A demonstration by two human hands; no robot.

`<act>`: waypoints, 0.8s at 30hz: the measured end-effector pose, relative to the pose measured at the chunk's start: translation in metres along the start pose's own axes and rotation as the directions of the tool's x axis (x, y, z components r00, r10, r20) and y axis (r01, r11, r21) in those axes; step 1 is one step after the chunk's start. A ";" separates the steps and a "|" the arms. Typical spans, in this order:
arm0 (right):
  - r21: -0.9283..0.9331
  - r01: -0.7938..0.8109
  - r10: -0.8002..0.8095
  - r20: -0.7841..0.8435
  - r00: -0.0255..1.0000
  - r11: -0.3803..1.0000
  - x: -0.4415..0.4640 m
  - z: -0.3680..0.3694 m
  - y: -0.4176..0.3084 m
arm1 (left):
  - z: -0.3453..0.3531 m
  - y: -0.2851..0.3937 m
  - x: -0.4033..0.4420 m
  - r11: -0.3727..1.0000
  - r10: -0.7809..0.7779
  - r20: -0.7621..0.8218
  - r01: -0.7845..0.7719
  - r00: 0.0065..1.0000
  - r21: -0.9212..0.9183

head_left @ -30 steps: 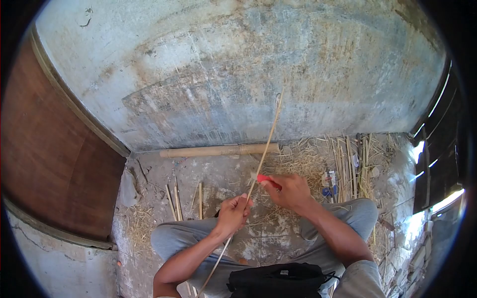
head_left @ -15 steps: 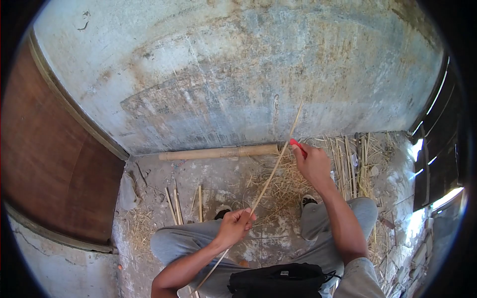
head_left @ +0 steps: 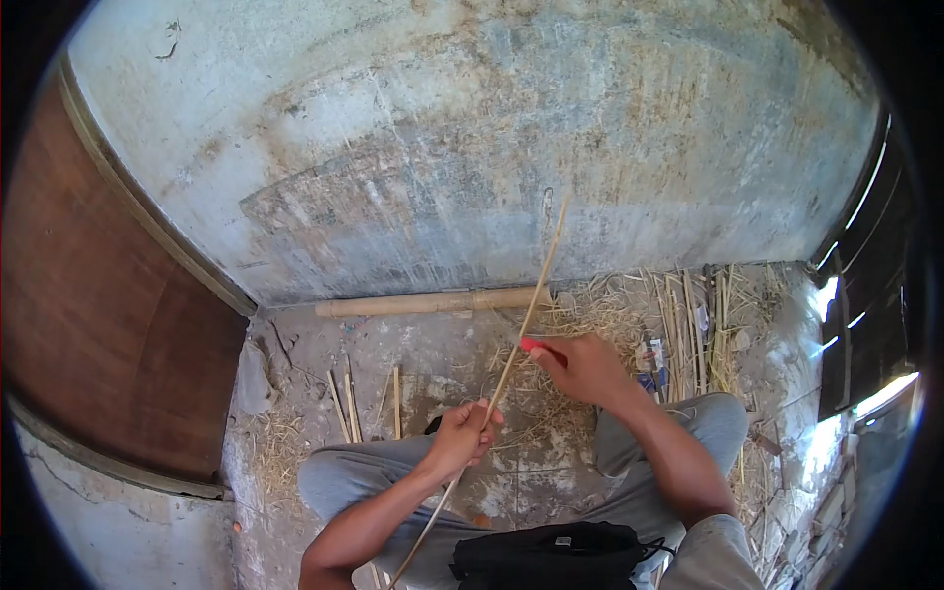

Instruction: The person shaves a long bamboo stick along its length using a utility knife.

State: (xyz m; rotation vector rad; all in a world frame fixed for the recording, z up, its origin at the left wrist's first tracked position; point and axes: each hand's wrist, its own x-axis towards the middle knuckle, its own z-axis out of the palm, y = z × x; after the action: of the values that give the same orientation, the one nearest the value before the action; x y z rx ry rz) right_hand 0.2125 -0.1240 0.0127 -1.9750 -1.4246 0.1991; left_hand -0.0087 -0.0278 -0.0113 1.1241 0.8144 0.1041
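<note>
A long, thin bamboo strip (head_left: 547, 265) runs slantwise from beside my lap up toward the wall. My left hand (head_left: 462, 438) is closed around its lower middle, above my left leg. In my right hand (head_left: 587, 372) is a small red-handled knife (head_left: 532, 343), mostly covered by the fingers; its blade is too small to make out clearly. The knife's front end meets the strip a little above my left hand. Pale shavings (head_left: 560, 398) lie on the floor beneath the strip.
A thick bamboo pole (head_left: 413, 305) lies along the base of the stained wall (head_left: 492, 147). Several split strips (head_left: 688, 329) rest at the right, and others (head_left: 397, 403) stand near my left knee. A black bag (head_left: 551, 558) sits on my lap. A brown door (head_left: 118, 305) is at left.
My right hand has come down and left along the strip with the knife, closer to my left hand. The strip's upper end has swung left. My left hand stays in nearly the same place.
</note>
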 end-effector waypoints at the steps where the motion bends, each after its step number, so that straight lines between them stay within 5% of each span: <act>1: 0.028 0.034 -0.036 0.053 0.998 0.999 -0.002 0.003 -0.002 | 0.000 0.003 0.002 1.000 0.000 -0.003 0.000 1.000 0.001; 7: 0.079 0.175 -0.179 0.045 0.983 0.981 -0.007 0.015 -0.004 | -0.002 0.016 0.008 0.998 0.033 -0.043 -0.035 0.999 -0.061; 19: 0.087 0.219 -0.218 -0.024 0.976 0.972 -0.014 0.025 -0.015 | -0.002 0.016 0.011 0.997 0.015 -0.041 -0.018 0.999 -0.074; 24: 0.039 0.197 -0.197 -0.022 0.980 0.980 -0.015 0.027 -0.015 | 0.001 0.008 0.014 0.992 0.126 -0.115 -0.127 0.985 0.005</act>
State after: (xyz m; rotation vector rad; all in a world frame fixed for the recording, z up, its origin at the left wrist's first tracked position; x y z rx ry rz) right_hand 0.1818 -0.1229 -0.0024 -1.7846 -1.5805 0.1200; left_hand 0.0040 -0.0185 -0.0122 1.1760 0.8448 0.2781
